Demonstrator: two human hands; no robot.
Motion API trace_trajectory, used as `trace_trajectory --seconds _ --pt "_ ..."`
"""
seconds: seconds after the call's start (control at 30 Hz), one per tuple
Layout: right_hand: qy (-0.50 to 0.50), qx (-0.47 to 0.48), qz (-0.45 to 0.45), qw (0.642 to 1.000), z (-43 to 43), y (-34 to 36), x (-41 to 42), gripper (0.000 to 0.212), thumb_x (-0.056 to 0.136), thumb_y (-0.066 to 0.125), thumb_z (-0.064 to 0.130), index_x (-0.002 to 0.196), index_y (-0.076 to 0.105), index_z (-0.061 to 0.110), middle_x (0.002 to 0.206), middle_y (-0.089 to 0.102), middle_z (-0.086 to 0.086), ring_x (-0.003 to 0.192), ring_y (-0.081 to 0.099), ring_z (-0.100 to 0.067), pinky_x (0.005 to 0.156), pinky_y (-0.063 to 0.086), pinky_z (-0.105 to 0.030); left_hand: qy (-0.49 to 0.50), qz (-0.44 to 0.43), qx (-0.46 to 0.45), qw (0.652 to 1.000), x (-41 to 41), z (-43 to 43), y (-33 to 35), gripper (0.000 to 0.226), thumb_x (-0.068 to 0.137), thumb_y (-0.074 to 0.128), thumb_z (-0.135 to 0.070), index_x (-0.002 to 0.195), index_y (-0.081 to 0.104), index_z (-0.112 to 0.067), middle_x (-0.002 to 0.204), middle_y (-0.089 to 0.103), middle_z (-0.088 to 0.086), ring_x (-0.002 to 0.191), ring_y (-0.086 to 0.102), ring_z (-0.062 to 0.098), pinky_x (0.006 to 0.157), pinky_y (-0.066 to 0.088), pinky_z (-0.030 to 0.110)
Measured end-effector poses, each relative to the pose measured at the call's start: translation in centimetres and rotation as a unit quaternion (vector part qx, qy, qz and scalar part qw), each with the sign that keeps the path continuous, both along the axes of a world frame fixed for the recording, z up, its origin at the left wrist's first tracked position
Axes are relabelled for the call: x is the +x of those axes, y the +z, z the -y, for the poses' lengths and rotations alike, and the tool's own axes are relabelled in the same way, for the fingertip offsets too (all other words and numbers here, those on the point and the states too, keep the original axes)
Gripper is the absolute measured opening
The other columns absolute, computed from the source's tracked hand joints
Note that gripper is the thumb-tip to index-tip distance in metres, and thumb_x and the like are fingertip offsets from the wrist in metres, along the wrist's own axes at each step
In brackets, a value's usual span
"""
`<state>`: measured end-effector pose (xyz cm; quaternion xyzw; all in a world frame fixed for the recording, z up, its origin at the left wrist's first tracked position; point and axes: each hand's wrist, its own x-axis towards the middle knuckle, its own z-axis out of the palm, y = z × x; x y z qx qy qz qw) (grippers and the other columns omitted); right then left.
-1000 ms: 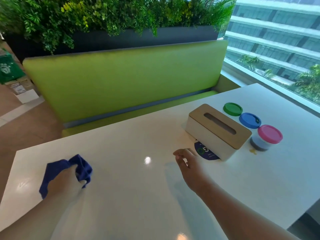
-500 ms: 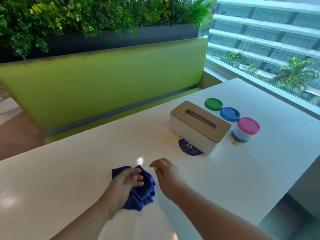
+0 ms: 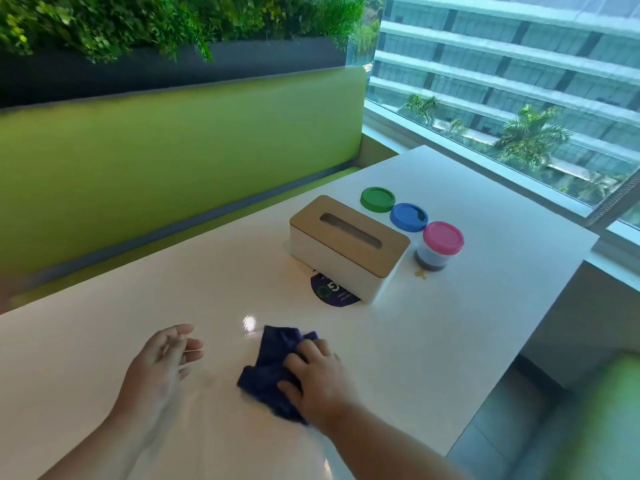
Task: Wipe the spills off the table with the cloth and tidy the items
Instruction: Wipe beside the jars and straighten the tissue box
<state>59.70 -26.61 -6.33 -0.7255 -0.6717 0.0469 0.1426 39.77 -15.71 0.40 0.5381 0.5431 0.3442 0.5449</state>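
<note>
Blue cloth (image 3: 273, 372) sits bunched on the white table (image 3: 450, 341), with the right hand (image 3: 317, 382) on top, fingers curled into it. Left hand (image 3: 159, 368) is open, holding nothing. The cloth looks soft, light and floppy, so I'd grab a fistful mid-bunch and press down to wipe.

Sticker (image 3: 333, 295) half under tissue box (image 3: 348, 252), print illegible

Round sticker (image 3: 334, 296) shows a "5"; smaller print unreadable
</note>
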Motion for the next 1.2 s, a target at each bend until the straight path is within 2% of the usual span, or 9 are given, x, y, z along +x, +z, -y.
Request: trace_trajectory --seconds 0.07,0.13,0.27,0.37,0.57,0.63,0.83,1.03,1.2 --pt "-0.095 0.022 -0.024 0.995 2.1 -0.7 4.4 0.017 0.078 0.048 0.041 0.083 0.055 0.027 0.093 0.060 0.006 0.085 0.059 -0.023 0.065 0.054 -0.032 -0.018 -0.007 -0.006 1.000 0.6 0.1 -0.7 0.021 0.099 0.040 -0.015 0.102 0.060 -0.017 0.097 0.064 0.014 0.091 0.062 0.027 0.077 0.047 0.034" --pt "-0.192 0.003 -0.027 0.981 4.0 -0.8 9.1 0.023 0.079 0.044 0.036 0.084 0.061 0.021 0.095 0.062 0.002 0.086 0.060 -0.028 0.066 0.053 -0.035 -0.034 -0.015 -0.010 0.999 1.2 0.1 -1.2 0.021 0.099 0.041 -0.015 0.099 0.061 -0.021 0.097 0.064 0.013 0.092 0.063 0.028 0.080 0.045 0.037" --pt "-0.334 -0.096 -0.004 0.937 5.7 0.8 17.1 0.045 0.082 0.054 0.025 0.126 0.050 0.023 0.134 0.047 0.001 0.121 0.046 -0.027 0.094 0.040 -0.038 -0.065 -0.035 -0.016 0.997 2.7 0.2 -1.7 0.020 0.097 0.044 -0.013 0.099 0.062 -0.022 0.096 0.065 0.014 0.091 0.064 0.028 0.088 0.044 0.043" --pt "-0.344 -0.156 -0.014 0.926 4.0 1.8 20.8 0.062 0.089 0.048 0.021 0.146 0.026 0.025 0.155 0.021 0.005 0.139 0.024 -0.020 0.109 0.027 -0.033 -0.080 -0.048 -0.019 0.995 3.8 0.3 -2.2 0.020 0.097 0.046 -0.013 0.100 0.063 -0.023 0.094 0.067 0.012 0.091 0.064 0.028 0.093 0.044 0.046" --pt "-0.318 -0.249 -0.007 0.915 -0.8 2.4 23.5 0.072 0.091 0.045 0.027 0.149 0.003 0.032 0.158 0.001 0.014 0.143 0.010 -0.018 0.106 0.029 -0.036 -0.087 -0.087 -0.011 0.992 5.1 0.3 -2.6 0.023 0.095 0.047 -0.005 0.101 0.061 -0.022 0.090 0.068 0.013 0.083 0.066 0.025 0.089 0.041 0.040" --pt "-0.311 -0.257 0.008 0.915 -1.9 2.9 24.0 0.074 0.090 0.047 0.028 0.149 0.003 0.032 0.158 0.002 0.014 0.141 0.014 -0.018 0.105 0.032 -0.035 -0.085 -0.098 -0.009 0.991 5.2 0.0 -2.7 0.024 0.095 0.047 -0.005 0.100 0.061 -0.024 0.089 0.069 0.012 0.078 0.067 0.019 0.089 0.041 0.041" --pt "-0.331 -0.272 -0.026 0.903 -2.2 2.3 25.2 0.079 0.081 0.062 0.028 0.146 0.016 0.028 0.152 0.018 0.015 0.131 0.027 -0.022 0.101 0.039 -0.036 -0.088 -0.101 -0.007 0.991 6.3 0.1 -2.8 0.023 0.095 0.047 -0.004 0.101 0.061 -0.022 0.089 0.068 0.013 0.088 0.065 0.029 0.087 0.040 0.039" --pt "-0.316 -0.290 -0.037 0.903 -3.6 2.1 25.9 0.074 0.081 0.055 0.032 0.144 0.018 0.022 0.150 0.017 0.009 0.129 0.029 -0.026 0.102 0.037 -0.038 -0.099 -0.094 0.001 0.991 7.0 0.1 -2.2 0.022 0.094 0.047 -0.001 0.107 0.061 -0.012 0.089 0.068 0.015 0.080 0.065 0.026 0.094 0.041 0.042" --pt "-0.380 -0.217 -0.097 0.894 -1.4 2.4 25.3 0.060 0.088 0.046 0.014 0.145 0.027 0.023 0.150 0.028 -0.006 0.133 0.032 -0.031 0.105 0.035 -0.042 -0.104 -0.089 -0.005 0.991 7.1 0.4 -1.8 0.022 0.094 0.046 -0.001 0.107 0.060 -0.011 0.089 0.066 0.016 0.074 0.064 0.016 0.076 0.044 0.013"
